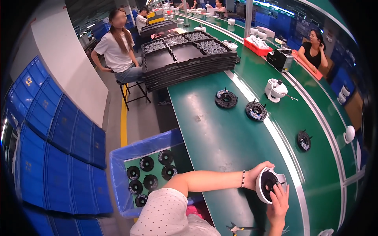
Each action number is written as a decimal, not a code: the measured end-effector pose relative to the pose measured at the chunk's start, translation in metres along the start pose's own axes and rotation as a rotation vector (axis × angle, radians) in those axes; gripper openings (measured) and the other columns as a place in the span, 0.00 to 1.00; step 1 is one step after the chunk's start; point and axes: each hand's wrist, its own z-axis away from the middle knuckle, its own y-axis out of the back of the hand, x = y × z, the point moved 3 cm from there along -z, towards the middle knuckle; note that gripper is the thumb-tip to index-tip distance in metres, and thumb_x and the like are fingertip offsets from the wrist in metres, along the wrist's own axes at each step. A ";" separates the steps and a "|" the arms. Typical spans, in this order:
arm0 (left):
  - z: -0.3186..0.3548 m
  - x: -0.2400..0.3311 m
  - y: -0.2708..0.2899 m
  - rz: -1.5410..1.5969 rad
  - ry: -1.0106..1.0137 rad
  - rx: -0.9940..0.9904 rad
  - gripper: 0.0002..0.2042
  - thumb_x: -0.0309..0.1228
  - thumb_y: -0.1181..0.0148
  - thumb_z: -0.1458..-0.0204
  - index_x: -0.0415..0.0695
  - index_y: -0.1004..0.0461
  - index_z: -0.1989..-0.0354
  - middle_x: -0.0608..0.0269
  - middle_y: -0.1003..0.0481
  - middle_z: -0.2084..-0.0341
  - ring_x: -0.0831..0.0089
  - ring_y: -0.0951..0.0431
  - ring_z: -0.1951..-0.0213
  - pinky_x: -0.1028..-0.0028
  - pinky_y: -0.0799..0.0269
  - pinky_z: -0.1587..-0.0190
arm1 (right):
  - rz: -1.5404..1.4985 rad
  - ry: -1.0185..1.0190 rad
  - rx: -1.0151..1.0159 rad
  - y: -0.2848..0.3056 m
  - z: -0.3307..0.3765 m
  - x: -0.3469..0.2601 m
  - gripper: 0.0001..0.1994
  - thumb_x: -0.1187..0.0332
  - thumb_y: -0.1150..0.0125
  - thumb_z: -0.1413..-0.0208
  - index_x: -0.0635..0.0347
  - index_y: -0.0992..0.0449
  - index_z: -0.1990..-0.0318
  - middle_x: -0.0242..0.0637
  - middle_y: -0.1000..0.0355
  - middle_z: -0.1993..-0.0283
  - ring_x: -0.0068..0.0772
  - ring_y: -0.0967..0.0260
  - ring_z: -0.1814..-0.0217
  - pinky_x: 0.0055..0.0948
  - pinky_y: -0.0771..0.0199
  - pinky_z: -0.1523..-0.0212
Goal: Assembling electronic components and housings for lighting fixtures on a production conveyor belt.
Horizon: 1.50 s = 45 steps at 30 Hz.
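Observation:
A white round plastic housing (260, 196) is held over the green workbench at the lower right. My left hand (256, 173) is closed round its far left side, with a beaded bracelet on that wrist. Inside the housing sits a black round disc (267, 181) with a hole in its middle. My right hand (278, 202) reaches over the near right rim, its fingertips gripping at the black disc; they hide part of it. Two similar black discs, one farther off (226, 99) and one nearer (256, 111), lie beyond my hands, and another disc (304, 141) lies on the right.
Left of the bench, a blue bin (118, 157) holds several black discs. Pliers (236, 228) lie by the near edge. Stacked black trays (189, 67) stand at the far end. A white device (275, 90) stands on the green line. People sit on both sides; blue crates (43, 157) line the left.

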 end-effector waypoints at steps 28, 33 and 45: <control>-0.015 -0.004 0.016 -0.263 -0.082 0.252 0.39 0.60 0.61 0.53 0.44 0.57 0.39 0.56 0.39 0.48 0.68 0.36 0.51 0.63 0.35 0.54 | 0.476 -0.321 -0.093 0.044 0.013 0.139 0.27 0.84 0.52 0.63 0.63 0.36 0.49 0.45 0.33 0.56 0.47 0.36 0.57 0.45 0.44 0.46; -0.016 -0.007 0.022 -0.272 -0.082 0.245 0.37 0.58 0.63 0.51 0.43 0.56 0.40 0.56 0.37 0.51 0.69 0.34 0.53 0.65 0.34 0.56 | 0.629 -0.461 -0.060 0.055 0.050 0.223 0.27 0.83 0.51 0.59 0.60 0.38 0.46 0.44 0.32 0.57 0.47 0.37 0.56 0.44 0.46 0.44; -0.068 0.030 0.007 -0.474 -0.293 0.224 0.22 0.43 0.54 0.48 0.48 0.43 0.47 0.62 0.31 0.57 0.74 0.30 0.59 0.73 0.32 0.62 | 0.701 -0.596 -0.117 0.099 0.103 0.199 0.34 0.78 0.42 0.64 0.63 0.46 0.43 0.43 0.46 0.42 0.47 0.53 0.38 0.48 0.61 0.39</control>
